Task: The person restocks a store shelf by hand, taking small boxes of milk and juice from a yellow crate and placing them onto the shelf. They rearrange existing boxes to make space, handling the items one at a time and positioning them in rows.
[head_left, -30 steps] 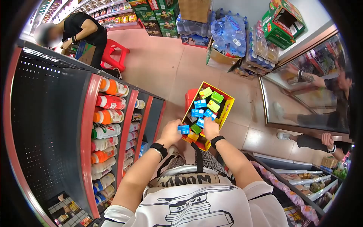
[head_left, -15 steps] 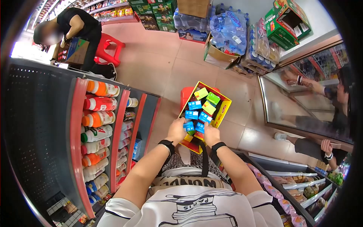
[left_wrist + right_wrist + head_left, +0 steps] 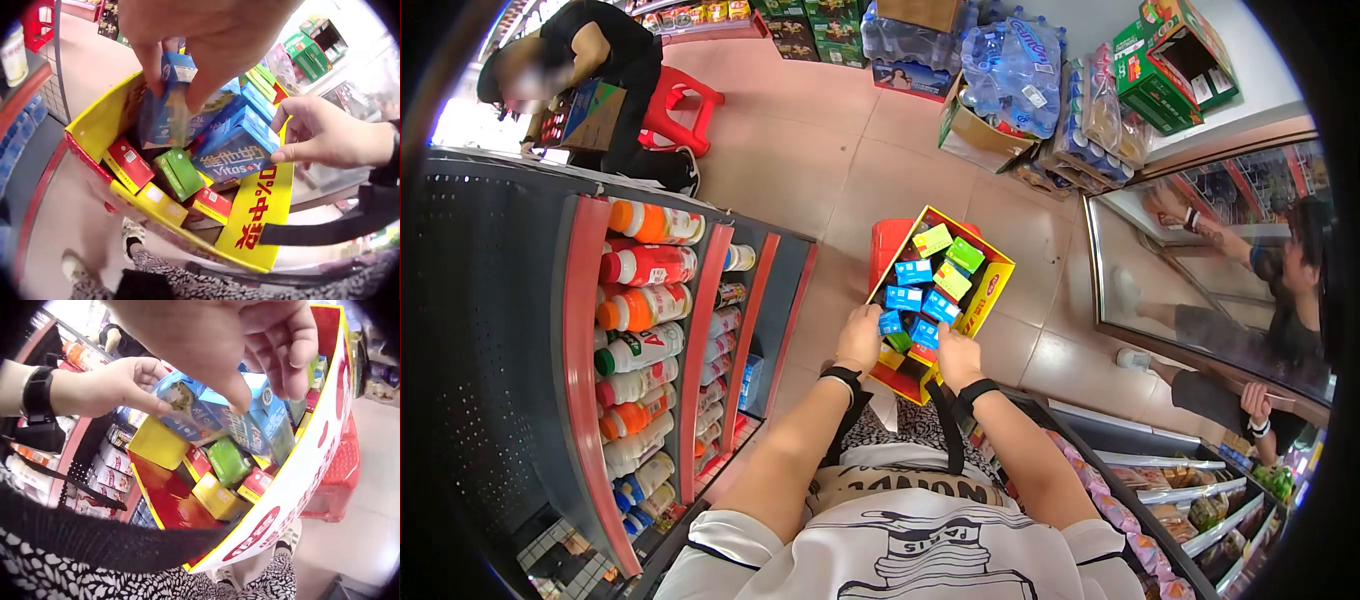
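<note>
An open yellow-and-red cardboard box [image 3: 992, 292] full of small drink cartons stands in front of the person. With thumb and fingertips the left hand [image 3: 859, 343] pinches a blue carton [image 3: 159, 119] at the box's near left side. Close beside it, the right hand [image 3: 959, 360] holds a blue Vitasoy carton [image 3: 234, 147] between thumb and fingers. Lower in the box, the left wrist view shows a green carton [image 3: 178, 175], a yellow carton [image 3: 161, 205] and red ones. More blue and lime-green cartons [image 3: 965, 253] fill the far half.
Beneath the box is a red stool [image 3: 887, 245]. Shelves of bottles [image 3: 645, 305] run along the left; a glass door [image 3: 1210, 280] and another person's arm [image 3: 1256, 402] are at right. Wrapped water bottles [image 3: 1015, 75] are stacked ahead. A seated person [image 3: 595, 60] is at far left.
The left hand has brought its blue carton from the box's near left edge into the box. The right hand has shifted slightly toward the person, now at a blue carton nearer that side.
</note>
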A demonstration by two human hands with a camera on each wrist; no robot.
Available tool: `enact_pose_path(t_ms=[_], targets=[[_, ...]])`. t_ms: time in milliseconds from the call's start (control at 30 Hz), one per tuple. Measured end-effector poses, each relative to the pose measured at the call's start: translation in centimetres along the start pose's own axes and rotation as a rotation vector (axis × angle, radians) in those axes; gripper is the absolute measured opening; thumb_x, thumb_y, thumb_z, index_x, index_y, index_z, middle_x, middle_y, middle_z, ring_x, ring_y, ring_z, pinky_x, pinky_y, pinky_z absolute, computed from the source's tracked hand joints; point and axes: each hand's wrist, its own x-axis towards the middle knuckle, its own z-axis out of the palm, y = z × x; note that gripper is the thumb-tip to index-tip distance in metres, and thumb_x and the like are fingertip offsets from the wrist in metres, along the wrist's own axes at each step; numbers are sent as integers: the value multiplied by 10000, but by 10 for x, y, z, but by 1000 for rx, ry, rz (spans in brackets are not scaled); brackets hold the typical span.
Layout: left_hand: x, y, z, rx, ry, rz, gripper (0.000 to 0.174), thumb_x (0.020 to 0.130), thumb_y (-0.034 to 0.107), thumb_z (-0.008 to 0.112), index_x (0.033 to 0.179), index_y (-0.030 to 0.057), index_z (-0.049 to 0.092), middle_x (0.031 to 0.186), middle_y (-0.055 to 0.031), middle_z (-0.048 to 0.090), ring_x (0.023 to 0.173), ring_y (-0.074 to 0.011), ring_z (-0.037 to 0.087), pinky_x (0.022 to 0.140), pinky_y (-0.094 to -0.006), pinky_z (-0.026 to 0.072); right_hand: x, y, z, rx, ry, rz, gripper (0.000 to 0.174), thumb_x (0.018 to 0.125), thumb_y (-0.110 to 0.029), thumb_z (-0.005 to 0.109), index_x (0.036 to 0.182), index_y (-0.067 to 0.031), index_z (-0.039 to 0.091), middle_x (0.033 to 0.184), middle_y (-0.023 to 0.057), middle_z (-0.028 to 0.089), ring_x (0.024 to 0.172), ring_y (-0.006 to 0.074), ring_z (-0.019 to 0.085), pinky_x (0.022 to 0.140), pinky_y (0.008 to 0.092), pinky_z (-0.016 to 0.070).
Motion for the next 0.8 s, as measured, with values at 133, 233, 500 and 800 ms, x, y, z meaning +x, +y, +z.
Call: enact_pose_path(t_ms=[133, 233, 500, 800], targets=[[2, -6, -7, 240, 3, 141, 427, 657, 48, 717, 1042, 89, 537, 1080, -95, 524, 1044, -307, 498, 822, -399, 486, 3, -1, 1, -18, 0, -3, 145, 809, -62, 502, 949, -36, 481, 783, 140, 624, 705, 295, 650, 589, 386, 521], [-1, 4, -23, 137, -124, 67, 509, 661, 60, 725, 1126, 93, 521, 1123, -108, 505, 1096, -312, 472, 862, -397, 470, 4, -1, -3, -17, -17, 10, 144, 811, -58, 498, 950, -32, 479, 799, 149, 628, 722, 307, 649, 603, 394, 519], [-23, -36, -55, -159, -24, -64, 534, 717, 130, 706, 1205, 59, 502, 1213, -166, 501, 1087, -327, 522, 906, -388, 443, -16, 5, -19, 136, 7, 23, 321, 780, -159, 630, 1009, -21, 452, 867, 185, 619, 806, 341, 628, 679, 440, 500], [-151, -195, -82, -241, -124, -457, 418, 731, 230, 713, 1084, 42, 589, 986, -146, 649, 919, -292, 625, 800, -377, 492, -64, 23, -13, 188, 52, 27, 223, 776, -116, 581, 966, -20, 516, 859, 205, 624, 809, 375, 611, 710, 467, 488]])
